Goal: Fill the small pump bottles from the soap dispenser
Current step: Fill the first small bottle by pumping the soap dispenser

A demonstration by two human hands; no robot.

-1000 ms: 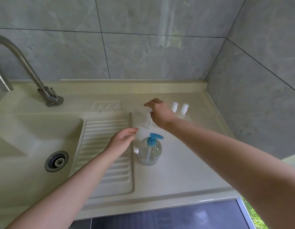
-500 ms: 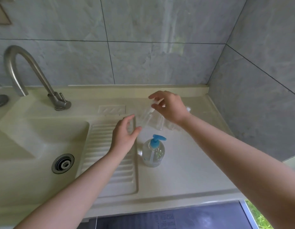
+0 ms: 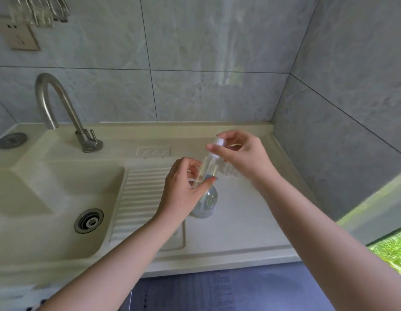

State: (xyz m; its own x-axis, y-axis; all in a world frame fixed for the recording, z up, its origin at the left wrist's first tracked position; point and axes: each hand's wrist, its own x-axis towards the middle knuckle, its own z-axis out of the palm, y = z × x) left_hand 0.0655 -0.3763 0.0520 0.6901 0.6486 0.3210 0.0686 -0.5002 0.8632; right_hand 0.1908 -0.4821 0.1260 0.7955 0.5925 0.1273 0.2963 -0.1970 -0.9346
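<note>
The desk [image 3: 240, 227] is a cream moulded top, shut in by tiled walls [image 3: 195, 41] behind and to the right of the soap dispenser [image 3: 206, 202]. Its front edge runs in front of the dispenser. A bare stretch of desk lies between the dispenser and the right wall. A ribbed draining board [image 3: 141, 194] adjoins the dispenser on the left; beyond it sits the sink basin [image 3: 49, 198] with its drain [image 3: 88, 220].

The small pump bottle [image 3: 209, 161], clear with a white cap, is held tilted in the air directly above the dispenser. The left hand [image 3: 183, 189] grips its lower body, fingers and thumb curled round it. The right hand [image 3: 242, 156] pinches the white cap between thumb and fingertips. Further clear bottles [image 3: 228, 170] stand on the desk behind the dispenser, mostly hidden by the right hand; their number cannot be told.

A metal tap [image 3: 67, 115] stands behind the basin. A wall socket [image 3: 22, 37] is mounted high on the tiles above the tap. Grass [image 3: 392, 252] shows at the lower right.
</note>
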